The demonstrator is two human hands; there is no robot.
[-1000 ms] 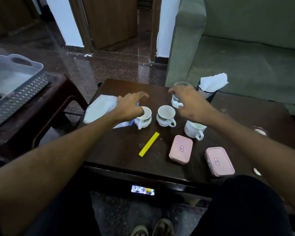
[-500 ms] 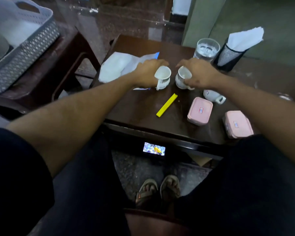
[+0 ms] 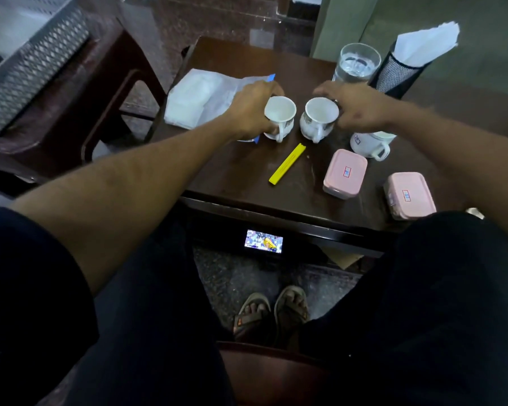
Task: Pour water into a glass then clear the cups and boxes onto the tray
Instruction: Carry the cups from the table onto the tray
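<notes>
My left hand (image 3: 251, 108) grips a white patterned cup (image 3: 281, 114), tilted with its mouth toward me. My right hand (image 3: 361, 108) grips a second white cup (image 3: 319, 117), tilted the same way. Under my right wrist a third white cup (image 3: 371, 143) stands on the dark table (image 3: 241, 171). Two pink lidded boxes rest near the table's front edge, one (image 3: 345, 173) left of the other (image 3: 409, 195). A glass (image 3: 357, 63) with water in it stands at the back. The grey perforated tray (image 3: 27, 63) sits on a stool at the far left.
A yellow stick (image 3: 288, 167) lies between the cups and the boxes. White folded plastic (image 3: 200, 98) lies at the table's left. A black mesh holder (image 3: 399, 74) with tissue stands by the glass. A lit phone (image 3: 263, 241) sits below the table edge. My knees frame the front.
Both hands went from reaching over the cups to gripping one cup each and tilting them toward me. My view has tipped downward and nearer to the table.
</notes>
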